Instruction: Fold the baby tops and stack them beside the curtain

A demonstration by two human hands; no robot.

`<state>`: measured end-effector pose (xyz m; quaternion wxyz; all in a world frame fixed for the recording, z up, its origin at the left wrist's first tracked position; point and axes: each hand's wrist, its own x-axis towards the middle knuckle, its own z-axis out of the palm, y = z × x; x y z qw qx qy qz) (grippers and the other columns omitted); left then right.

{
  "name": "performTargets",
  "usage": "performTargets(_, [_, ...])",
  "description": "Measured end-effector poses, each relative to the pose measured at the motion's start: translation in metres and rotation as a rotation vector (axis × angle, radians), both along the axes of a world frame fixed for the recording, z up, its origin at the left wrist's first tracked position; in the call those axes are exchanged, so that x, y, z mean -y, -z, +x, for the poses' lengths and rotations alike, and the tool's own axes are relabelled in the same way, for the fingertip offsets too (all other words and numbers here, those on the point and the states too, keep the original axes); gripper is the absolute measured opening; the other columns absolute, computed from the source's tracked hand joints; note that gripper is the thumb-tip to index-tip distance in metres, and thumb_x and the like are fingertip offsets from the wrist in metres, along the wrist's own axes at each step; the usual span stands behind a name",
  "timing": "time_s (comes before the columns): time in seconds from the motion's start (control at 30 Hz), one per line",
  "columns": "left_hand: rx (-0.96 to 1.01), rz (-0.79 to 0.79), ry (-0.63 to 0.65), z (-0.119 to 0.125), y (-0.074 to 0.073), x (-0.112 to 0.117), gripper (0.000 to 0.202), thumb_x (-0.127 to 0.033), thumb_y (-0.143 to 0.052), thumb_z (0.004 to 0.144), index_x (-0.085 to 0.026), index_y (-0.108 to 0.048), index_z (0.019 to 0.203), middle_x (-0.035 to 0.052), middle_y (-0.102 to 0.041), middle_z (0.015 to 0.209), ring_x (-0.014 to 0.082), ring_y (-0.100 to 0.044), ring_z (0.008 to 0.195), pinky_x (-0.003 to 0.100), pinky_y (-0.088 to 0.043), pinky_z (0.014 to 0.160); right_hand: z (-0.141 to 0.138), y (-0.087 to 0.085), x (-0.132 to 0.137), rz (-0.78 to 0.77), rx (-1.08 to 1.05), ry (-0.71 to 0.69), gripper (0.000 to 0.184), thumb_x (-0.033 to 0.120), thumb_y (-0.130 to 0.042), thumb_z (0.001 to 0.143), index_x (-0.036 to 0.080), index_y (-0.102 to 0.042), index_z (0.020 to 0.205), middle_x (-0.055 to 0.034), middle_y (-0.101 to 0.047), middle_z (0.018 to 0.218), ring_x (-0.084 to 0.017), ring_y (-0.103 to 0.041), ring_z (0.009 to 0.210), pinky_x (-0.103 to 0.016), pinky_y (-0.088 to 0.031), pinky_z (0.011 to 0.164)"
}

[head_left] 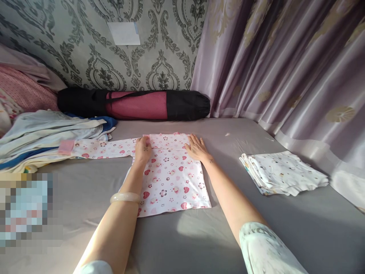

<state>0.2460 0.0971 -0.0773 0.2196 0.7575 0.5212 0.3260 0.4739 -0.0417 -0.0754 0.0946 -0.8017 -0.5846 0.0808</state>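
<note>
Shirt: on the bed (222,236), directly ahead of the person; the printed shirt (168,186) lies flat between the forearms, its hem toward the person.
Body axis: runs away from the person, slightly askew.
Sleeve: the outstretched sleeve (102,148) extends to the person's left, long axis crosswise, roughly square to the body.
Cuff: the pink cuff (66,147) is at the far left end, overlapping the clothes heap (48,127).
Upper band: cloth lies crosswise over the top of the shirt; judged to be the other sleeve, folded inward.
Nearer hand: left hand (143,149), at the shoulder where the outstretched sleeve joins; the cuff is well apart from it.
Left grip: fingers curled down onto the cloth; cannot tell whether they pinch it.
Right hand: right hand (197,148) open, palm down, fingers slightly spread on the opposite shoulder edge; nothing gripped.
</note>
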Motion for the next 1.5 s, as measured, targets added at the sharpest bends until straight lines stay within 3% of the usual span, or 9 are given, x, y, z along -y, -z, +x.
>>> performTargets(0.13, [-0.102, 0.025, 0.016, -0.001, 0.002, 0.002, 0.037, -0.014, -0.046, 0.082, -0.012, -0.065, 0.114, 0.0189, -0.060, 0.121, 0.0299, -0.057, 0.117, 0.044, -0.042, 0.106, 0.002, -0.008, -0.001, -0.092, -0.003, 0.014, 0.070, 0.049, -0.015, 0.099, 0.010, -0.013, 0.158, -0.0093, -0.005, 0.166, -0.022, -0.004, 0.152, -0.045, -0.005, 0.122])
performTargets(0.27, [-0.208, 0.131, 0.009, 0.003, -0.001, 0.011, 0.038, -0.022, -0.042, 0.089, -0.012, -0.065, 0.119, 0.0220, -0.048, 0.142, 0.0348, -0.048, 0.130, 0.050, -0.040, 0.107, -0.001, -0.023, -0.007, -0.201, 0.013, 0.020, 0.070, 0.049, -0.016, 0.099, 0.012, -0.015, 0.158, -0.0096, -0.007, 0.166, -0.022, -0.004, 0.152, -0.048, -0.001, 0.122])
performTargets(0.37, [-0.286, 0.203, 0.112, 0.011, -0.004, 0.021, 0.044, -0.027, -0.037, 0.095, -0.015, -0.057, 0.133, 0.0175, -0.041, 0.153, 0.0345, -0.035, 0.142, 0.053, -0.032, 0.113, -0.010, -0.029, -0.014, -0.139, 0.043, 0.020, 0.068, 0.048, -0.015, 0.100, 0.013, -0.019, 0.157, -0.0109, -0.007, 0.165, -0.023, -0.003, 0.152, -0.048, 0.002, 0.121])
performTargets(0.5, [-0.447, 0.147, 0.240, 0.020, -0.003, 0.031, 0.052, -0.035, -0.030, 0.100, -0.019, -0.045, 0.147, 0.0140, -0.033, 0.158, 0.0332, -0.021, 0.149, 0.054, -0.018, 0.119, -0.025, -0.019, -0.024, -0.054, 0.062, -0.001, 0.066, 0.051, -0.015, 0.101, 0.019, -0.018, 0.158, -0.0092, -0.005, 0.166, -0.025, -0.003, 0.152, -0.048, -0.001, 0.121])
performTargets(0.63, [-0.565, 0.039, 0.273, 0.019, 0.003, 0.033, 0.055, -0.043, -0.029, 0.100, -0.022, -0.043, 0.149, 0.0143, -0.031, 0.159, 0.0353, -0.019, 0.149, 0.058, -0.015, 0.118, -0.028, -0.006, -0.027, -0.069, 0.065, 0.018, 0.064, 0.052, -0.015, 0.101, 0.023, -0.016, 0.159, -0.0084, -0.010, 0.166, -0.027, -0.006, 0.152, -0.052, -0.004, 0.120])
performTargets(0.9, [-0.535, 0.061, 0.281, 0.017, 0.004, 0.030, 0.055, -0.045, -0.030, 0.099, -0.022, -0.046, 0.146, 0.0147, -0.033, 0.158, 0.0352, -0.022, 0.148, 0.058, -0.017, 0.117, -0.024, -0.012, -0.031, -0.130, 0.019, 0.020, 0.065, 0.053, -0.016, 0.100, 0.027, -0.012, 0.159, -0.0069, -0.008, 0.166, -0.028, -0.005, 0.152, -0.055, -0.004, 0.119])
performTargets(1.07, [-0.518, 0.035, 0.168, 0.016, -0.003, 0.030, 0.056, -0.040, -0.023, 0.100, -0.016, -0.046, 0.145, 0.0151, -0.032, 0.159, 0.0338, -0.019, 0.149, 0.059, -0.015, 0.118, -0.034, -0.020, -0.043, -0.022, 0.079, -0.051, 0.066, 0.047, -0.015, 0.100, 0.016, -0.019, 0.158, -0.0097, -0.007, 0.166, -0.024, -0.003, 0.152, -0.051, 0.004, 0.120])
performTargets(1.33, [-0.558, -0.014, 0.173, 0.011, -0.002, 0.029, 0.056, -0.039, -0.028, 0.098, -0.014, -0.043, 0.146, 0.0169, -0.026, 0.161, 0.0330, -0.020, 0.149, 0.060, -0.017, 0.117, -0.038, 0.003, -0.055, -0.016, 0.031, -0.076, 0.071, 0.046, -0.014, 0.099, 0.005, -0.019, 0.157, -0.0105, -0.011, 0.165, -0.023, -0.004, 0.152, -0.043, -0.002, 0.122])
performTargets(1.5, [-0.536, -0.024, 0.183, 0.010, -0.004, 0.029, 0.055, -0.039, -0.029, 0.098, -0.013, -0.045, 0.143, 0.0170, -0.027, 0.160, 0.0326, -0.019, 0.150, 0.059, -0.016, 0.118, -0.036, -0.001, -0.058, -0.051, 0.032, -0.060, 0.068, 0.044, -0.017, 0.099, 0.007, -0.019, 0.157, -0.0096, -0.009, 0.165, -0.022, -0.003, 0.152, -0.042, -0.001, 0.122])
